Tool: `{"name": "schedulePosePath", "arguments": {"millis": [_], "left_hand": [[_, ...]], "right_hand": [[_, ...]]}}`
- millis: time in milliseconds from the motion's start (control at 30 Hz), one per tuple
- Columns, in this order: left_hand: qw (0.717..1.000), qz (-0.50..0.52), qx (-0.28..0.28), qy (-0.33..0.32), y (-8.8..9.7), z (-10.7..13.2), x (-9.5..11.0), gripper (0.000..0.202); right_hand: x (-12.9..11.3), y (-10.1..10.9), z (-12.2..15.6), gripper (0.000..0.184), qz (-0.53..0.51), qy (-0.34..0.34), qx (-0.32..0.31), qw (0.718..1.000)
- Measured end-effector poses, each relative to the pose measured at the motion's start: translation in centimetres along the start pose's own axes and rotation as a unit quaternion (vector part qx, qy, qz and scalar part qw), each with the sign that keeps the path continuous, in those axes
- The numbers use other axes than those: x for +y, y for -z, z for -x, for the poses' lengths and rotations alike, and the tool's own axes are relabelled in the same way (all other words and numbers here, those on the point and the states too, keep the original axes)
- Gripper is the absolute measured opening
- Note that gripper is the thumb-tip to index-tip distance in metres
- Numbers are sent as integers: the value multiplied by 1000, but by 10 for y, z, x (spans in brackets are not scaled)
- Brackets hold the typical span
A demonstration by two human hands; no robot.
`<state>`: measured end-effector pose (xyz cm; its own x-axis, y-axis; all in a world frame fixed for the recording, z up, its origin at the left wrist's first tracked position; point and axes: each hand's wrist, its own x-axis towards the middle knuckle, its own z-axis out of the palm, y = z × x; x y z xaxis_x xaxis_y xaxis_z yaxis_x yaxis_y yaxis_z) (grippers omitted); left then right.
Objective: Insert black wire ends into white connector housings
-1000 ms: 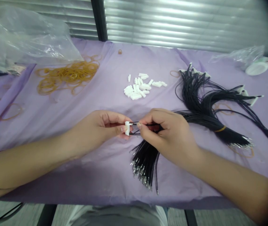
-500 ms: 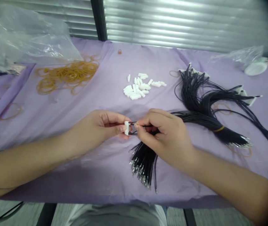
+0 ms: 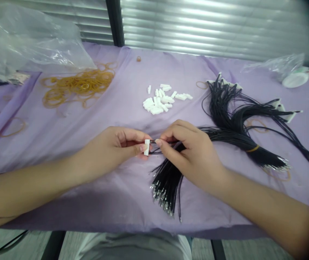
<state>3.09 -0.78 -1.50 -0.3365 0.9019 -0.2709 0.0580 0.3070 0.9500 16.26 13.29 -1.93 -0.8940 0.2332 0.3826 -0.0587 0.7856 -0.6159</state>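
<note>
Between its thumb and fingers, my left hand (image 3: 121,142) pinches a small white connector housing (image 3: 146,147). Black wires (image 3: 155,152) run out of the housing's right side. My right hand (image 3: 191,148) is closed in a pinch on a thin black wire (image 3: 154,141) whose end meets the housing's upper part; how deep it sits cannot be made out. Below the right hand lies a bundle of black wires (image 3: 167,187) with bare metal terminals fanned toward me. More of that bundle (image 3: 224,135) extends right, tied with a yellow rubber band (image 3: 252,148).
Loose white housings (image 3: 158,103) lie in a pile beyond my hands. Yellow rubber bands (image 3: 84,86) are heaped at the back left beside a clear plastic bag (image 3: 35,39). Finished-looking black wire bunches (image 3: 222,97) with white housings lie at the right, near a white roll (image 3: 296,77).
The housing has turned slightly in my left fingers, showing a flatter white face. My right hand's knuckles have lifted a little while its fingertips keep the wire by the housing.
</note>
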Motion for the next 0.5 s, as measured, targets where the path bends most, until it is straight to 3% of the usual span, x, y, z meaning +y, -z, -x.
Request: {"name": "schedulePosePath", "arguments": {"millis": [500], "left_hand": [[999, -35, -2, -7, -1, 0, 3, 17]], "right_hand": [[-4, 0, 0, 13, 5, -27, -31, 999]]}}
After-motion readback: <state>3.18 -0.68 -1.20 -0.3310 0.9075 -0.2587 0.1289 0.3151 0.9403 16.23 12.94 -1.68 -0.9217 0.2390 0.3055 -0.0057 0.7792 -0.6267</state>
